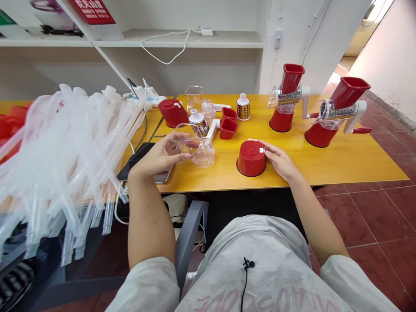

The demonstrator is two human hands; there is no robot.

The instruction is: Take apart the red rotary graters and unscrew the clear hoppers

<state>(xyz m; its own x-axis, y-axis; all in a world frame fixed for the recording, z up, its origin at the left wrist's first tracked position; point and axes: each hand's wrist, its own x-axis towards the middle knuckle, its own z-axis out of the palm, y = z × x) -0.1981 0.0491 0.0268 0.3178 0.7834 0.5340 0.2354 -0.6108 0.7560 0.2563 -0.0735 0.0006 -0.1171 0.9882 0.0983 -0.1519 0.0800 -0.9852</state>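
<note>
My left hand (164,155) grips a clear plastic grater housing (204,155), its thumb along the near side and its fingers partly seen through the wall. My right hand (280,161) has its fingers against the right side of a round red base (251,158), which sits on the table with a small white label on it. Beyond the housing lie a metal grater drum (199,122) with a white hub, a white crank handle (212,130) and two red hopper pieces (228,128).
Two assembled red rotary graters (282,117) stand at the right of the yellow table (211,178). Another red base (173,113), a second drum (243,108) and another clear housing (195,96) are farther back. Translucent tubes (71,160) pile up at left, near a tablet (164,177).
</note>
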